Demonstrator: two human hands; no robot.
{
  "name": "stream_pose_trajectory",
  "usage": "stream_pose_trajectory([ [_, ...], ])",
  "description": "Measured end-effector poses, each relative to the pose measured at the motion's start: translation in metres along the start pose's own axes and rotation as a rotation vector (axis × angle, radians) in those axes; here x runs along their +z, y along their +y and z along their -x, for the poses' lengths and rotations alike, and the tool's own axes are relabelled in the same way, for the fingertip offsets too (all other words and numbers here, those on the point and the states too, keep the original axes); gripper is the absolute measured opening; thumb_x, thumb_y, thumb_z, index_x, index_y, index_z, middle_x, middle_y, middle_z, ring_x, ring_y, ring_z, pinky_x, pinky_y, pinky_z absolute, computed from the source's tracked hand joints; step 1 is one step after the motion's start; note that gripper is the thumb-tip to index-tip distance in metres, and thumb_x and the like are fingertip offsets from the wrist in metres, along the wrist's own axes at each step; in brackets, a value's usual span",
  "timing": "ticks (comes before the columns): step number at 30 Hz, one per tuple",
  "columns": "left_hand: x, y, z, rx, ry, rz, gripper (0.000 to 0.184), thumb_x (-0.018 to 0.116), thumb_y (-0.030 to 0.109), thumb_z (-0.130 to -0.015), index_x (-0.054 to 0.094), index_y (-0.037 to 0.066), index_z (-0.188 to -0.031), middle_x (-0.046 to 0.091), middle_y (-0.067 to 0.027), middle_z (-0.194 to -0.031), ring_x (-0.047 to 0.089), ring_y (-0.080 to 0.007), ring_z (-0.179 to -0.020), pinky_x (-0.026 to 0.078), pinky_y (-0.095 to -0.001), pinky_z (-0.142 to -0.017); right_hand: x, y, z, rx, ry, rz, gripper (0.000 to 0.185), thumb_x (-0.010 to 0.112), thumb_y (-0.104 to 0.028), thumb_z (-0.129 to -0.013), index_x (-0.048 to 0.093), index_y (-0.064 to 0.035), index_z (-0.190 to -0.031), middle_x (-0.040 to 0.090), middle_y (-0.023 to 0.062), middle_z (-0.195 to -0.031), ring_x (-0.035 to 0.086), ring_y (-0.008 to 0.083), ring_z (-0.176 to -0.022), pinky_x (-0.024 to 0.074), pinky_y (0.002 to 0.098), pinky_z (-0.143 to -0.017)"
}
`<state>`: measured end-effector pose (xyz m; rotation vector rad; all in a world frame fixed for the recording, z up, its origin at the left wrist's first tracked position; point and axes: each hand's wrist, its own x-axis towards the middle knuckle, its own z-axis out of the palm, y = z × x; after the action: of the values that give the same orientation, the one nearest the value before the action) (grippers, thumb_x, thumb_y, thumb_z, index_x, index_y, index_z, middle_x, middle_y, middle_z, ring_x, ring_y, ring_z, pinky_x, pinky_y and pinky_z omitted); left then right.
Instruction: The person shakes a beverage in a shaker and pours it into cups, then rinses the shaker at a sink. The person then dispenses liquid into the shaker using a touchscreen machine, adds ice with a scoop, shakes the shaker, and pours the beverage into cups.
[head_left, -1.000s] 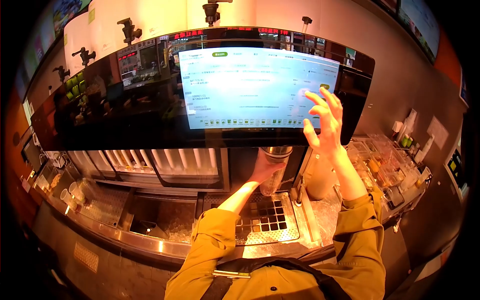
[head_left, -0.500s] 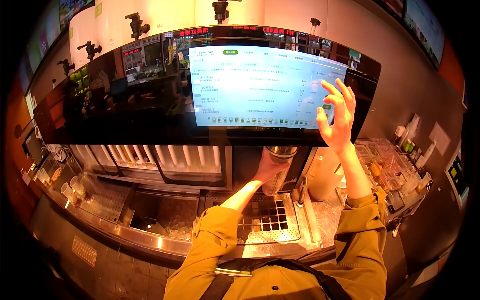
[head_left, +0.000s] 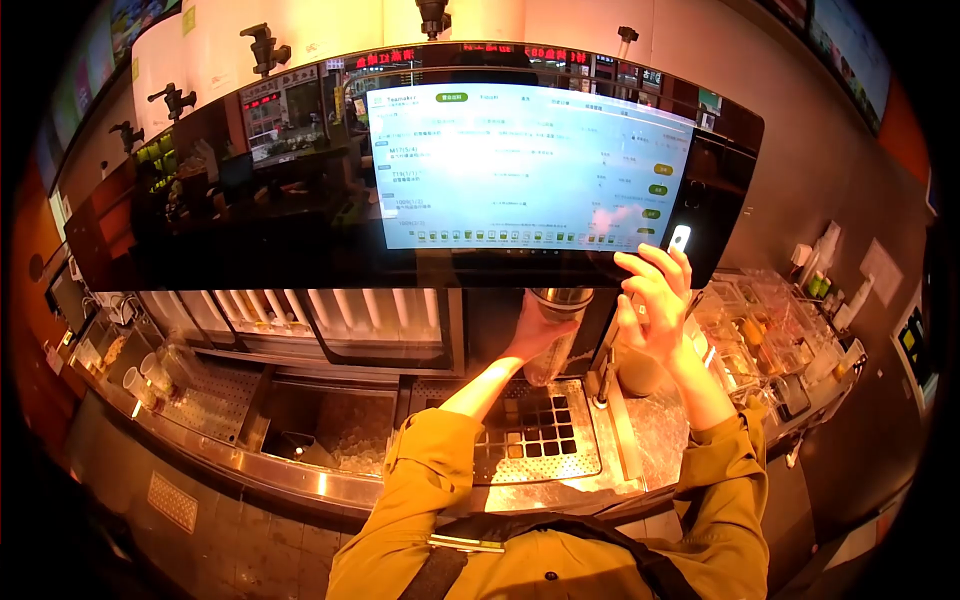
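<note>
Below the black machine panel (head_left: 300,262), my left hand (head_left: 537,332) is wrapped round a clear shaker cup (head_left: 552,362) with a metal rim. The top of the cup is partly hidden by the panel. My right hand (head_left: 655,300) is raised at the lower right corner of the lit touchscreen (head_left: 530,190). Its fingers are loosely bent and apart, with nothing seen in them. Beside the fingertips a small white light (head_left: 680,238) glows on the panel. Whether a finger touches the glass, I cannot tell.
Under the cup lies a perforated drip tray (head_left: 535,468) with a square grid. An ice bin (head_left: 355,455) is to the left, past which stand plastic cups (head_left: 140,385). Clear containers (head_left: 770,330) fill the right counter. Black taps (head_left: 265,50) line the top.
My right hand has dropped from the right side of the touchscreen to its lower corner, fingers more bent. The list on the screen has changed. My left hand still grips the shaker cup.
</note>
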<state>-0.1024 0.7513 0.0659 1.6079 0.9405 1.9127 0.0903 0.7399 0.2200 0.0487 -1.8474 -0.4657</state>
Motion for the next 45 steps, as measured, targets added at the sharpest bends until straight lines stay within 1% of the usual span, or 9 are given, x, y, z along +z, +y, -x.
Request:
stream_pose_trajectory([
  [5,0.000,0.005,-0.001,0.001,-0.020,0.046,0.097,0.072,-0.004,-0.063,0.010,0.009,-0.138,0.028,-0.0089,-0.136,0.029,-0.0223,-0.129,0.028,-0.0376,-0.106,-0.004,0.008,-0.002,0.056,0.024,0.012,0.019,0.059,-0.004,-0.065,0.053,-0.0048,-0.083,0.065,0.0098,-0.100,0.053,0.0299,-0.104,0.0308,0.0445,-0.096],
  [6,0.000,0.010,-0.002,0.013,0.006,-0.102,0.098,0.073,-0.004,-0.063,0.011,0.009,-0.137,0.028,-0.0087,-0.136,0.027,-0.0220,-0.129,0.027,-0.0384,-0.107,-0.005,0.012,-0.002,0.054,0.032,0.021,0.018,0.059,-0.004,-0.065,0.053,-0.0047,-0.082,0.065,0.0100,-0.100,0.053,0.0298,-0.104,0.0305,0.0449,-0.097],
  [9,0.008,0.015,0.004,-0.030,0.009,0.279,0.092,0.070,-0.009,-0.064,0.014,0.008,-0.135,0.033,-0.0093,-0.132,0.036,-0.0228,-0.124,0.034,-0.0380,-0.103,-0.009,0.017,-0.005,0.074,0.086,0.064,0.018,0.058,-0.003,-0.066,0.052,-0.0049,-0.083,0.065,0.0098,-0.102,0.053,0.0305,-0.104,0.0310,0.0458,-0.098],
  [11,0.008,0.006,0.004,-0.093,0.035,0.274,0.085,0.068,-0.014,-0.065,0.018,0.007,-0.131,0.039,-0.0107,-0.127,0.046,-0.0229,-0.116,0.041,-0.0356,-0.096,-0.012,0.025,-0.006,0.096,0.142,0.116,0.019,0.059,-0.004,-0.067,0.053,-0.0048,-0.084,0.065,0.0095,-0.103,0.053,0.0308,-0.104,0.0317,0.0462,-0.098],
  [17,0.002,-0.001,0.002,-0.112,0.038,-0.005,0.085,0.071,-0.007,-0.066,0.018,0.007,-0.131,0.042,-0.0114,-0.124,0.047,-0.0221,-0.113,0.040,-0.0359,-0.097,-0.011,0.032,-0.023,0.135,0.174,0.079,0.018,0.062,-0.008,-0.068,0.055,-0.0063,-0.085,0.062,0.0091,-0.111,0.047,0.0293,-0.114,0.0280,0.0418,-0.101],
  [22,0.003,0.010,0.002,-0.133,0.014,0.016,0.085,0.072,-0.004,-0.066,0.019,0.007,-0.132,0.042,-0.0111,-0.124,0.045,-0.0217,-0.115,0.040,-0.0356,-0.096,-0.014,0.029,-0.026,0.178,0.140,0.073,0.019,0.062,-0.007,-0.068,0.052,-0.0060,-0.085,0.061,0.0109,-0.113,0.047,0.0294,-0.114,0.0252,0.0418,-0.103],
  [34,0.007,0.018,0.001,-0.119,0.014,0.098,0.085,0.072,-0.006,-0.066,0.020,0.008,-0.131,0.042,-0.0100,-0.125,0.045,-0.0214,-0.116,0.039,-0.0353,-0.097,-0.016,0.023,0.006,0.188,0.123,0.070,0.017,0.057,-0.004,-0.070,0.052,-0.0052,-0.086,0.062,0.0096,-0.109,0.050,0.0290,-0.108,0.0282,0.0441,-0.101],
  [38,0.005,0.016,0.000,-0.103,0.048,-0.048,0.082,0.074,-0.006,-0.062,0.023,0.005,-0.126,0.043,-0.0122,-0.125,0.047,-0.0233,-0.116,0.042,-0.0356,-0.097,-0.016,0.021,0.016,0.223,0.116,0.062,0.016,0.057,-0.003,-0.070,0.052,-0.0047,-0.085,0.063,0.0093,-0.107,0.051,0.0289,-0.107,0.0292,0.0439,-0.101],
  [45,0.001,0.006,0.003,-0.059,0.024,-0.008,0.087,0.076,-0.002,-0.065,0.022,0.007,-0.132,0.040,-0.0078,-0.128,0.042,-0.0193,-0.119,0.035,-0.0343,-0.100,-0.010,-0.006,0.049,0.208,0.082,-0.044,0.019,0.058,0.001,-0.067,0.053,-0.0049,-0.084,0.063,0.0115,-0.103,0.056,0.0314,-0.100,0.0353,0.0464,-0.096],
])
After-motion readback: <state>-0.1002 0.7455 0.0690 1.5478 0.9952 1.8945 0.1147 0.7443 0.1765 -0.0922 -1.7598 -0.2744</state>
